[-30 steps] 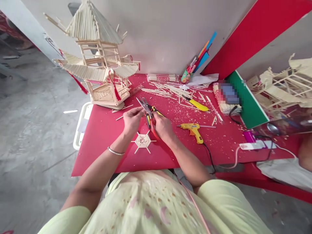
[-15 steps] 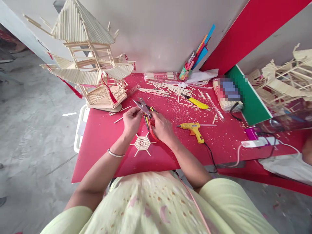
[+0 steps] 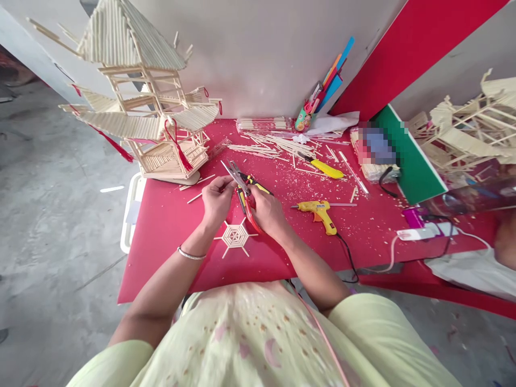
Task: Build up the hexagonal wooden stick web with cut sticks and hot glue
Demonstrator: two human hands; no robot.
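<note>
My right hand (image 3: 266,210) is closed around red-handled scissors (image 3: 242,186), whose metal blades point up and away to the left. My left hand (image 3: 216,200) is pinched shut right beside the blades; what its fingertips hold is too small and covered to make out. Behind the scissors lie pliers (image 3: 263,186) with yellow and black handles, partly hidden by my right hand. Nearer to me, a flat six-sided stick web (image 3: 235,236) with spokes jutting out rests on the red table (image 3: 161,252).
A stick pagoda (image 3: 149,118) with red tassels stands at the back left. Loose sticks (image 3: 262,148), a yellow utility knife (image 3: 326,169) and a yellow glue gun (image 3: 320,211) with a cord lie beyond and to the right. A power strip (image 3: 423,233) is farther right.
The scissor blades have turned slightly and sit closer together beside my left fingertips. More of the pliers' handle shows behind my right hand. The whole view has shifted a little.
</note>
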